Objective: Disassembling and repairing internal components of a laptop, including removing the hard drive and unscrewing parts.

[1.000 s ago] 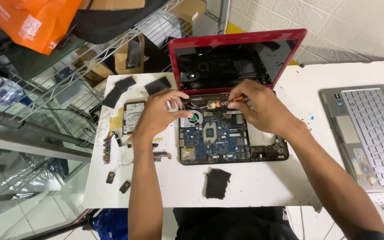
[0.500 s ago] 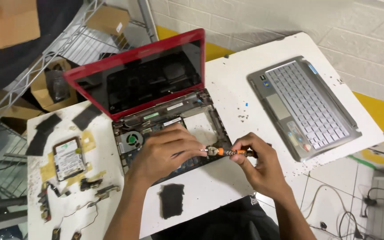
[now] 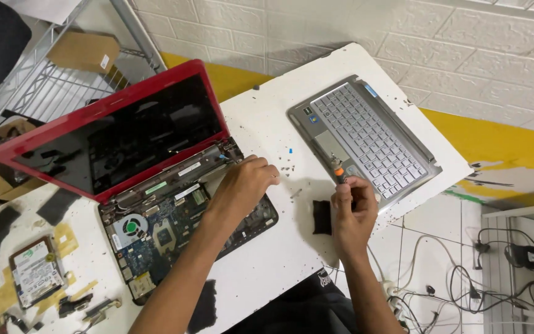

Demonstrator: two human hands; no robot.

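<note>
Opened red laptop [image 3: 156,185], circuit board bare

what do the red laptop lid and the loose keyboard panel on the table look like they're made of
The red laptop lid: probably glossy plastic, since its red rim shines and the dark screen mirrors the room. The loose keyboard panel: silvery matte, brushed-looking frame with pale keys; painted plastic or thin metal, can't tell. The table: white painted board, chipped and speckled.

Right of the opened red laptop [image 3: 156,179], bare white surface [image 3: 267,124] leaves passing room; beyond it lie small scattered screws [image 3: 288,166], then the detached silver keyboard panel [image 3: 366,139].
</note>
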